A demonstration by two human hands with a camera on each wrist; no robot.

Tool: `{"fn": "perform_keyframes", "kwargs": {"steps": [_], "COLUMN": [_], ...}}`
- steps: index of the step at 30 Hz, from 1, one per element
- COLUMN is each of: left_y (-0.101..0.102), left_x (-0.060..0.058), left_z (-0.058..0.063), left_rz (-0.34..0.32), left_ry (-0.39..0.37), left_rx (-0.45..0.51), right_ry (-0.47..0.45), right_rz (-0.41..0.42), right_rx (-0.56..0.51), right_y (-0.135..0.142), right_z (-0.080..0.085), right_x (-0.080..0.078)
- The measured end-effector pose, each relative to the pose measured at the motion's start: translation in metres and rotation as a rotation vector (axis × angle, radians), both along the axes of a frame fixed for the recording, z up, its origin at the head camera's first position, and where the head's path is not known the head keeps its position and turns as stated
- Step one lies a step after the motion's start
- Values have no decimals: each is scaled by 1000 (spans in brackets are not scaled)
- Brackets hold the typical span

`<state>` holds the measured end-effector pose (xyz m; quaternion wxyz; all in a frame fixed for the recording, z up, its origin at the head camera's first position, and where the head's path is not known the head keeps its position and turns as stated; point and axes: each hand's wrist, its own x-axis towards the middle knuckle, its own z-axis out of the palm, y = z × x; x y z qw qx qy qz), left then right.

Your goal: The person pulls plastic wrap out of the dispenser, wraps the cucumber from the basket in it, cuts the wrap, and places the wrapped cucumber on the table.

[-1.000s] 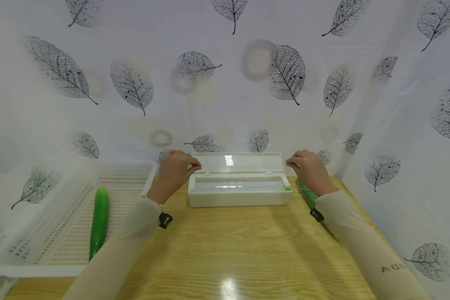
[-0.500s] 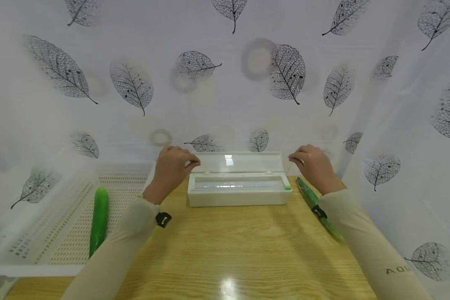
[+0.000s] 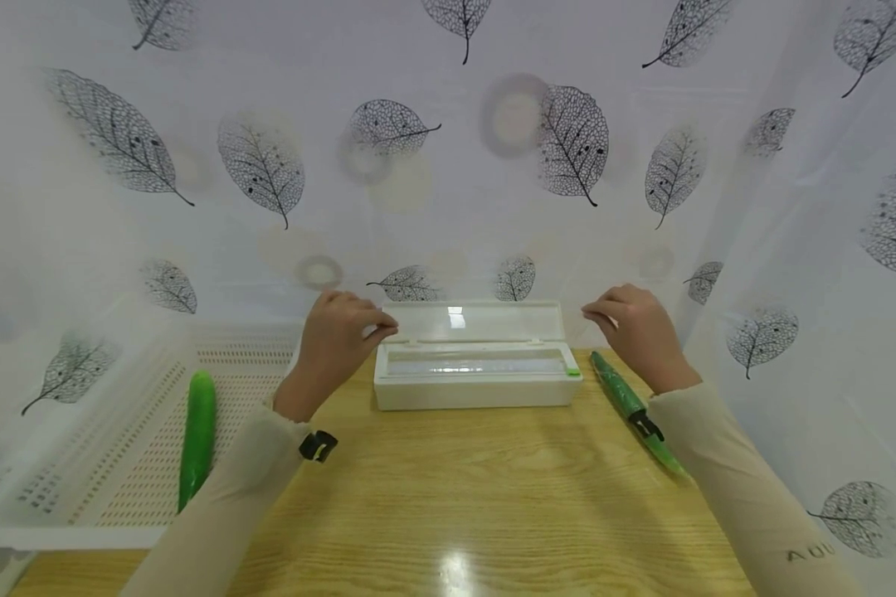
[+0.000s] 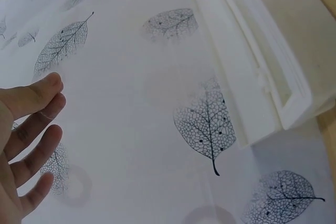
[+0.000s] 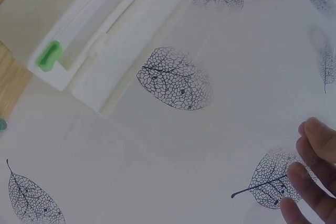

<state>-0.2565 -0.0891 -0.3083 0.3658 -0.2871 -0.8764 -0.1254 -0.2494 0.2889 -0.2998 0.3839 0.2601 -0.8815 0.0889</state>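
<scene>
A white cling film dispenser [image 3: 474, 396] lies at the back of the table with its lid [image 3: 485, 322] raised and a green cutter slide [image 3: 572, 372] at its right end. Clear film shows in its slot. My left hand [image 3: 334, 344] is held up by the box's left end, thumb and forefinger together, pinching the barely visible cling film. Beyond the right end, my right hand [image 3: 638, 336] pinches at the film in the same way. In the wrist views, the left hand [image 4: 29, 145] and right hand [image 5: 315, 177] have their other fingers loosely bent.
To the left stands a white plastic basket [image 3: 67, 539] with a bare cucumber [image 3: 197, 431] inside. A film-wrapped cucumber [image 3: 618, 388] lies on the wooden table [image 3: 448, 481] by the right forearm. A leaf-printed curtain [image 3: 455, 191] hangs behind the box.
Both hands have risen slightly and moved farther apart, the right one outward to the right and the left one a little leftward. More of the wrapped cucumber shows. The box has stayed put.
</scene>
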Motion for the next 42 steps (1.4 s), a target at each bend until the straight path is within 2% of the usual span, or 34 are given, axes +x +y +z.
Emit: {"fn": "perform_keyframes", "kwargs": {"steps": [16, 25, 31, 37, 42], "left_y": [-3, -8, -9, -13, -16], "left_x": [24, 37, 45, 52, 59], "left_z": [-2, -11, -13, -18, -24], "left_rz": [-83, -139, -172, -242, -356], "left_ry": [80, 125, 147, 178, 157], "left_rx": [23, 30, 34, 20, -2], "right_ry": [46, 90, 100, 111, 82], "right_rz": [41, 99, 124, 149, 196], "right_rx": [22, 50, 46, 73, 119], "right_y": [4, 6, 7, 7, 11], "right_z": [-1, -1, -4, -5, -8], "right_x": [26, 41, 53, 63, 73]}}
